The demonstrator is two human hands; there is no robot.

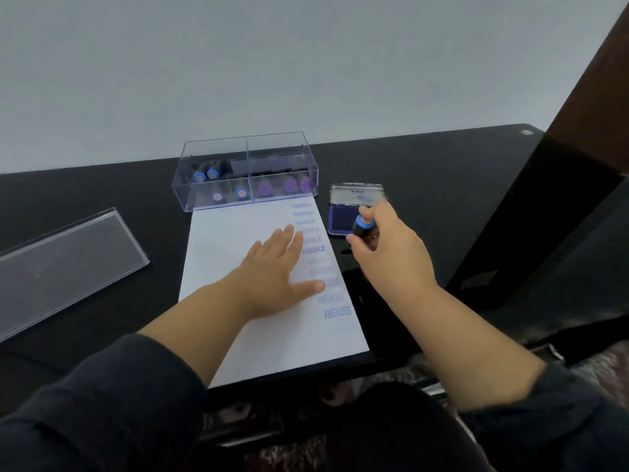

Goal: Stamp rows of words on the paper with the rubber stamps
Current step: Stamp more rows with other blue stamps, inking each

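A white sheet of paper [238, 328] lies on the black table, with a column of blue FRAGILE and AMENDED words [337, 312] stamped down its right side. My left hand [275, 274] lies flat on the sheet with fingers spread. My right hand [388, 247] grips a rubber stamp with a blue-topped black handle [361, 228], just off the paper's right edge. The stamp is at the near edge of the open purple ink pad [340, 218]. Its printing face is hidden.
A clear plastic box [246, 172] with several blue- and purple-capped stamps stands behind the paper. Its clear lid [64, 267] lies to the left. The ink pad's metal lid [357, 194] stands open. A dark wooden post [585, 107] rises at the right.
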